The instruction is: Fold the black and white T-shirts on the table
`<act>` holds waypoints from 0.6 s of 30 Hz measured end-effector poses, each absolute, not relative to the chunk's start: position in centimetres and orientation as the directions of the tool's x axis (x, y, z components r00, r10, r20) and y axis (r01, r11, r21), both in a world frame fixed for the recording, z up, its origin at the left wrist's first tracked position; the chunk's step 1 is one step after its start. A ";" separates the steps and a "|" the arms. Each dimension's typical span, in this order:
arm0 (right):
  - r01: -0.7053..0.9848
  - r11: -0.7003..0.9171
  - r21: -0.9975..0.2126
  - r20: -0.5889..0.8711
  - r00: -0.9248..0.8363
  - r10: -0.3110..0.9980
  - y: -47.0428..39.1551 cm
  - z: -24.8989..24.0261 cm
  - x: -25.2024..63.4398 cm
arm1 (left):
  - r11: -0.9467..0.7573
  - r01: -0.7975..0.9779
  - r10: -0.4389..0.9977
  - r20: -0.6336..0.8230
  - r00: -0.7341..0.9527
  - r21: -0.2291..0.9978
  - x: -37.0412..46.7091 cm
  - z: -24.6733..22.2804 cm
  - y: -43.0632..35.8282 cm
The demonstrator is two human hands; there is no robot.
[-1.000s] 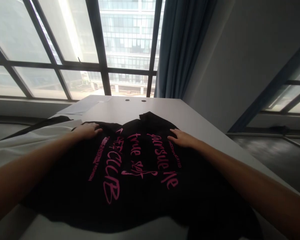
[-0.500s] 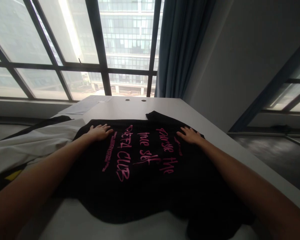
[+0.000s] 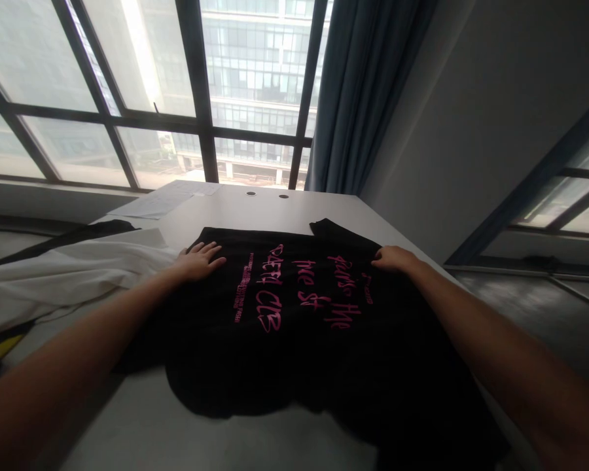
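Note:
A black shirt (image 3: pixel 275 373) with pink lettering is spread over the white table (image 3: pixel 235 212), its print turned sideways. On its far left part lies my left hand (image 3: pixel 199 261), fingers apart and palm down on the cloth. My right hand (image 3: pixel 391 258) is closed on the shirt's far right edge, thumb and fingers pinching the fabric. One short black sleeve (image 3: pixel 331 230) points away from me at the far edge of the shirt. The cloth between the hands shows slight wrinkles in the print.
White cloth (image 3: pixel 78 268) lies left of the shirt, with black fabric (image 3: pixel 93 230) behind it and a yellow patch (image 3: pixel 7 340) nearer me. Papers (image 3: pixel 161 199) lie at the far left of the table. Beyond are windows and a blue curtain (image 3: pixel 358 98).
The shirt has shifted to the right and its print has bunched a little. My right hand has gone from lying flat to pinching the edge and moved slightly right; my left hand stays spread.

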State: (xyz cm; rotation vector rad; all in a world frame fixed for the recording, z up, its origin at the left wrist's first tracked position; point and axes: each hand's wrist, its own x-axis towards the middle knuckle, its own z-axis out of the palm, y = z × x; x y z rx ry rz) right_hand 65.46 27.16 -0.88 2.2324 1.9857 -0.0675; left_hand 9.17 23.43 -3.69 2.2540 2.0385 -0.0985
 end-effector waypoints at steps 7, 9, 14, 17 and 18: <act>0.985 0.021 -0.170 -0.027 -0.026 0.999 33.7 0.7 56.2 | -0.064 0.997 0.988 -0.138 0.068 0.029 9.1 -3.8 19.5; 0.966 0.051 -0.254 -0.048 -0.065 0.997 34.6 -0.1 53.3 | -0.045 0.999 0.993 -0.104 0.047 0.026 9.2 -3.9 18.4; 0.885 0.284 -0.368 -0.013 -0.310 0.950 35.1 -1.6 49.4 | -0.035 0.999 0.999 -0.027 0.036 0.035 9.6 -4.0 17.3; 0.922 0.205 -0.327 0.049 -0.200 0.979 35.1 -1.8 52.2 | -0.034 0.998 0.999 -0.024 0.035 0.047 9.7 -4.0 17.4; 0.949 0.117 -0.292 0.059 -0.104 0.993 35.0 -1.9 54.1 | -0.031 0.998 0.999 -0.031 0.033 0.047 9.7 -3.9 17.4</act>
